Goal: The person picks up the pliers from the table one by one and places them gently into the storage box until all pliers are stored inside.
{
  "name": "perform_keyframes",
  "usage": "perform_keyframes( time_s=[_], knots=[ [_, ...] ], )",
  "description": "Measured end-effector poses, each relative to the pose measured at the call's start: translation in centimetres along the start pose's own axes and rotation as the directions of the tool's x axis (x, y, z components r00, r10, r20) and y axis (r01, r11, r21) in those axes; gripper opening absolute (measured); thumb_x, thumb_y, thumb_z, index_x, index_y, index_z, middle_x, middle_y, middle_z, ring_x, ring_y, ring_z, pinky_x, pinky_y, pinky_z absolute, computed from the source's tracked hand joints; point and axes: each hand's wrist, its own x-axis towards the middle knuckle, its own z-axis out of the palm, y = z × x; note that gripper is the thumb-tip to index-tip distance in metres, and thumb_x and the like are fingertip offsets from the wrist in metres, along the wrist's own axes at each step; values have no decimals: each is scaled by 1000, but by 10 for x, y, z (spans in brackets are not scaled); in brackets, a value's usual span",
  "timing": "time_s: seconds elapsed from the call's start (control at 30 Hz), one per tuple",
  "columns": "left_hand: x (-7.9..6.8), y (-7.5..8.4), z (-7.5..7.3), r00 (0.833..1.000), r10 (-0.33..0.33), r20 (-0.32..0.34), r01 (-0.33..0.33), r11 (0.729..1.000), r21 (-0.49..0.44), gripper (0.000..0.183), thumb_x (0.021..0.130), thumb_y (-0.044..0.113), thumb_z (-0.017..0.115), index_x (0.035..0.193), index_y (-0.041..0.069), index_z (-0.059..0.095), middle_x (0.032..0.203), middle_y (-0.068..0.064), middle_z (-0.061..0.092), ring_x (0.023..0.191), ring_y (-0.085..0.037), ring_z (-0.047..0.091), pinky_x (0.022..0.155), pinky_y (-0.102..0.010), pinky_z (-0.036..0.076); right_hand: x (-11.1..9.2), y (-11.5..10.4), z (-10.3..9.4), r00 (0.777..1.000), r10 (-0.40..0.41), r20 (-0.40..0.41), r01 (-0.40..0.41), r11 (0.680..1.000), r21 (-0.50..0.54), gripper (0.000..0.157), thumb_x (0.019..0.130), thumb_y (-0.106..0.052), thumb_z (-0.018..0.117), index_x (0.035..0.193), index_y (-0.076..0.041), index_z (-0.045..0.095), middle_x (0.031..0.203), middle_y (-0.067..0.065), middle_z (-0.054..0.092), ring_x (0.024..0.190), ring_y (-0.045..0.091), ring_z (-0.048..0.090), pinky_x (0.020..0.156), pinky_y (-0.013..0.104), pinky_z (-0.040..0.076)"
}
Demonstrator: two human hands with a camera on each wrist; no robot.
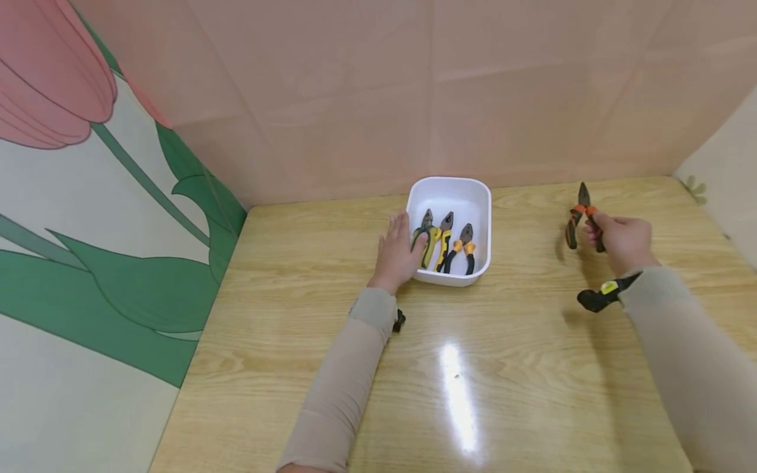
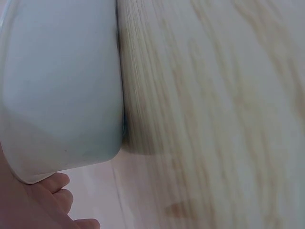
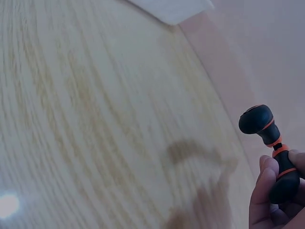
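Note:
My right hand (image 1: 628, 244) grips pliers (image 1: 584, 197) with orange-and-black handles by one handle, above the right part of the table, jaws pointing away from me. In the right wrist view the thumb and fingers close round that handle, while the other handle (image 3: 257, 119) sticks out free. My left hand (image 1: 399, 257) holds the left wall of a white plastic bin (image 1: 486, 230), thumb over the rim and fingers along the outside. Inside lie yellow-and-dark pliers (image 1: 434, 249) partly behind the thumb, yellow-and-black pliers (image 1: 445, 246) and pliers with orange-and-black handles (image 1: 468, 249).
The bin stands near the back edge of a wooden table (image 1: 508, 368), against a pinkish covered wall (image 1: 331, 98). A panel with painted tulips (image 1: 136, 276) borders the left side, and a pale wall (image 1: 727, 157) the right. A bright reflection lies on the tabletop.

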Motion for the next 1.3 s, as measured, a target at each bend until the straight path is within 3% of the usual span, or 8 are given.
perform_keyframes(
  time_s=[0.2, 0.4, 0.6, 0.7, 0.87, 1.13, 1.3],
  knots=[
    [0, 0, -1, 1000, 14, -25, -14, 1000, -16, 70, 109, 44, 38, 163, 6, 13, 169, -11, 15, 156, -25, 6, 124, -55, 8, -2, -4, 8, 999, -41, 22, 41, 999, 17, 36, 103, -20, 60, 69, -21, 74, 71, -2, 71, 64, 6, 65, 54, 19, 54],
    [0, -2, -1, 1000, -13, -14, 13, 1000, -15, 71, 108, 46, 36, 163, 9, 10, 170, -8, 13, 156, -21, 2, 125, -53, 6, -7, -4, 20, 997, -59, 40, 61, 997, -53, 31, 103, -23, 60, 75, -23, 72, 74, -4, 71, 67, 5, 66, 56, 19, 55],
    [-1, -3, 0, 1000, -10, -15, 9, 1000, -8, 72, 108, 47, 36, 163, 9, 10, 170, -8, 13, 156, -20, 2, 125, -54, 7, -8, -4, 26, 997, -66, 40, 70, 994, -86, 16, 103, -26, 60, 96, -13, 67, 77, -5, 71, 71, 5, 67, 61, 18, 56],
    [-1, -2, 1, 1000, -2, -17, 2, 1000, -6, 73, 108, 47, 37, 163, 9, 10, 169, -8, 14, 156, -21, 2, 125, -54, 7, -9, -5, 27, 997, -67, 39, 70, 993, -91, 17, 103, -26, 60, 102, -10, 64, 77, -5, 72, 71, 5, 67, 62, 18, 56],
    [-1, -1, 2, 1000, 9, -15, -9, 1000, -3, 72, 108, 47, 36, 163, 8, 11, 169, -9, 14, 156, -24, 4, 124, -55, 7, -11, -6, 30, 997, -57, 46, 60, 996, -68, 17, 101, -28, 62, 97, -12, 68, 77, -4, 72, 70, 6, 66, 60, 19, 56],
    [-2, -1, 2, 1000, 15, -8, -15, 1000, 9, 73, 108, 48, 35, 163, 9, 9, 170, -9, 12, 157, -24, 4, 125, -55, 7, -19, -9, 43, 996, -67, 62, 72, 995, -73, 30, 102, -29, 60, 118, -3, 62, 77, -5, 71, 70, 5, 65, 57, 18, 54],
    [-1, -2, 2, 1000, 21, -15, -21, 1000, 10, 73, 108, 48, 35, 163, 8, 9, 170, -10, 13, 157, -24, 4, 124, -55, 7, -24, -13, 51, 993, -73, 87, 78, 996, -51, 22, 104, -25, 57, 108, -6, 67, 76, -5, 70, 69, 6, 63, 58, 18, 53]
  ],
)
